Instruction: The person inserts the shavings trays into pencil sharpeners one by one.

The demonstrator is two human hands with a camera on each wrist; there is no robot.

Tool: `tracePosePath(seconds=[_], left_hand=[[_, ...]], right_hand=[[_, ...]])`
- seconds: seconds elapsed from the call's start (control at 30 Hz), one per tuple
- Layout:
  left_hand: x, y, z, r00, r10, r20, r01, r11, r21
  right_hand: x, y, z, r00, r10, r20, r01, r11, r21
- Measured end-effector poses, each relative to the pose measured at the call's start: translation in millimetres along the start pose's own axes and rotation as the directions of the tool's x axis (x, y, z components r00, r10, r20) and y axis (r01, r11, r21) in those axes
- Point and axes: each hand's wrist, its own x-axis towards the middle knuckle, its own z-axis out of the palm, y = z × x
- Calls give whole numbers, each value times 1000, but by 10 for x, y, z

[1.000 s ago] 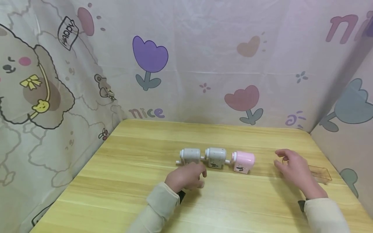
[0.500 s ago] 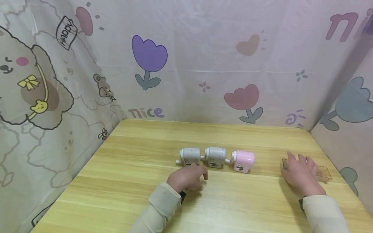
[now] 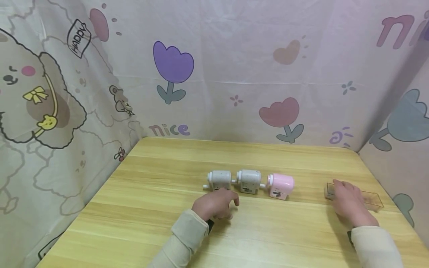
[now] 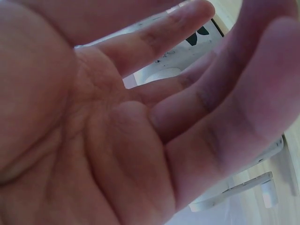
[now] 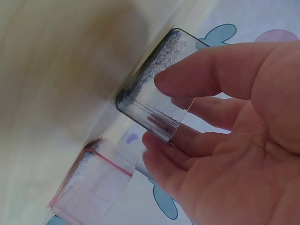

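My right hand (image 3: 350, 203) reaches down at the right of the table. In the right wrist view its thumb and fingers hold a clear, dark-edged pencil-sharpener shavings box (image 5: 145, 86) from two sides, with grey shavings inside. A second clear box with a reddish edge (image 5: 93, 187) lies beside it. My left hand (image 3: 216, 204) hovers, loosely bent with nothing in it, just in front of the left grey crank pencil sharpener (image 3: 221, 178), partly hiding it. A second grey sharpener (image 3: 249, 180) and a pink one (image 3: 281, 186) stand to its right in a row.
The wooden table (image 3: 161, 178) carries the row of sharpeners near its middle and the clear boxes near its right edge. Printed cloth (image 3: 221, 93) hangs behind it and on both sides.
My right hand has moved right and down onto the clear boxes, its fingers closing round the dark-edged one. The left hand and the sharpeners stay nearly where they were.
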Motion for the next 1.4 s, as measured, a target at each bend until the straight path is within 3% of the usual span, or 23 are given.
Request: tracePosePath(seconds=[0.2, 0.47, 0.63, 1.17, 1.4], left_hand=[[-1, -6, -2, 1000, -7, 4, 7, 1000, 1], [4, -12, -1, 1000, -18, 2, 18, 1000, 15], [11, -20, 4, 1000, -10, 2, 10, 1000, 26], [15, -31, 4, 1000, -15, -1, 15, 999, 28], [24, -38, 9, 1000, -13, -6, 13, 999, 29]], right_hand=[[23, 43, -12, 1000, -14, 13, 14, 1000, 0], [34, 73, -58, 997, -72, -30, 71, 997, -32], [-12, 44, -71, 998, -69, -14, 69, 998, 3], [-61, -87, -58, 984, -176, 17, 176, 984, 18], [-90, -122, -48, 984, -173, 46, 171, 984, 54]])
